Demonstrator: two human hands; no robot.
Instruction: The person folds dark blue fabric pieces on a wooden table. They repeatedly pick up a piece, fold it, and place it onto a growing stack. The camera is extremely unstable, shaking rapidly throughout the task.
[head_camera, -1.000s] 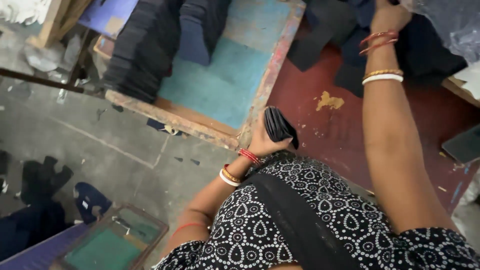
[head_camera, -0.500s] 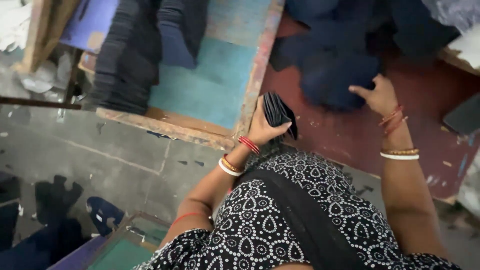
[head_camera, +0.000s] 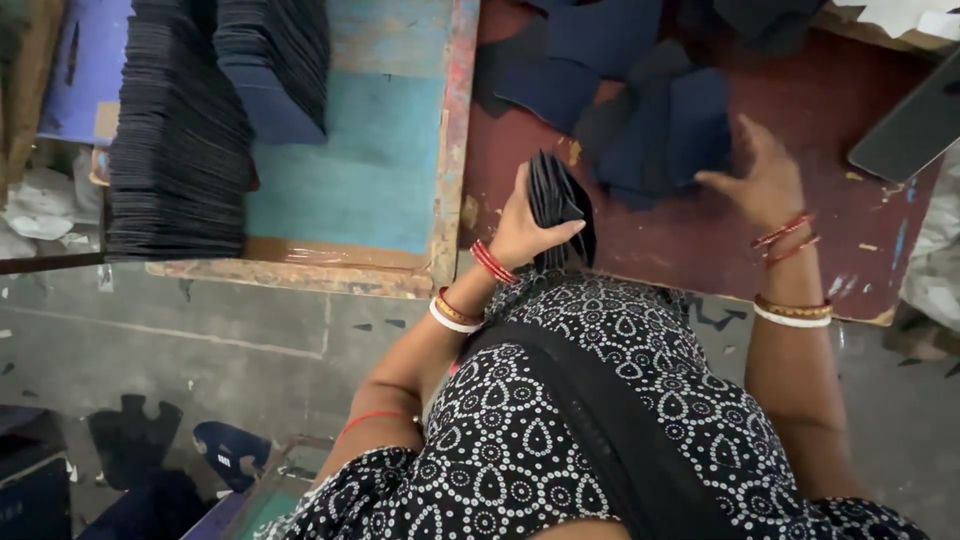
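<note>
- Looking down from the head camera, I saw my left hand (head_camera: 525, 225) with its fingers wrapped tightly around a bundle of dark cut pieces (head_camera: 560, 205), held upright at the near edge of the red table (head_camera: 700, 250).
- My right hand (head_camera: 765, 185) lay on the red table with its fingers spread wide, fingertips touching a loose pile of navy pieces (head_camera: 650, 135) and gripping nothing.
- To the left sat a blue board (head_camera: 370, 160) with a worn wooden rim, carrying tall stacks of dark pieces (head_camera: 180, 140).
- A dark flat slab (head_camera: 915, 125) rested at the table's far right corner.
- Below was grey concrete floor (head_camera: 200, 330).
</note>
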